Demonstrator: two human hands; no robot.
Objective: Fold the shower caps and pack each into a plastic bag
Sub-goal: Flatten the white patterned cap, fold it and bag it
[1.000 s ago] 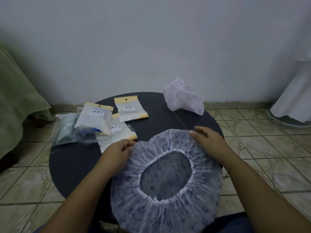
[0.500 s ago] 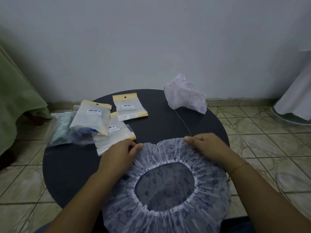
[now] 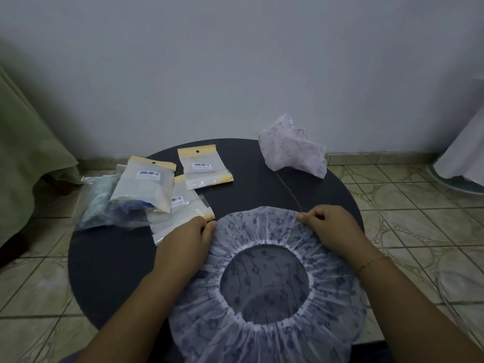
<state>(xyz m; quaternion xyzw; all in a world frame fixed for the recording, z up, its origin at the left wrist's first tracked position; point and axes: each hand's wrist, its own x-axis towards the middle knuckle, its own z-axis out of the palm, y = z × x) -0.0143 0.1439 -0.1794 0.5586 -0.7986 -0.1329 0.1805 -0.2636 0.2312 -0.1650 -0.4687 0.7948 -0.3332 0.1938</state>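
Head view: a round dark desk (image 3: 110, 271) carries the work. A translucent white shower cap with a blue print (image 3: 267, 310) lies spread flat over the desk's near half, at about 6 o'clock, with its white elastic ring up and its open middle showing the inside; its near edge hangs past the rim towards the person. The left hand (image 3: 183, 242) pinches the cap's far-left edge at roughly 10 o'clock of the cap, fingers (image 3: 209, 226) curled closed on the thin film. The right hand (image 3: 332, 226) grips the far-right edge at about 1 o'clock in the same way, its fingers closed on the gathered plastic.

At 10 o'clock on the desk lies a loose heap of clear plastic bags with yellow header strips and barcode labels (image 3: 146, 187); some look filled, and one flat bag (image 3: 204, 169) sits apart towards 12 o'clock. A crumpled pale pink-printed shower cap (image 3: 293, 153) waits at 1 o'clock near the far rim.

The step in hand appears to be the first fold of the blue cap. The next move likely calls for carrying the pinched far edge over onto the near edge, keeping both hands level so the slippery film halves evenly.
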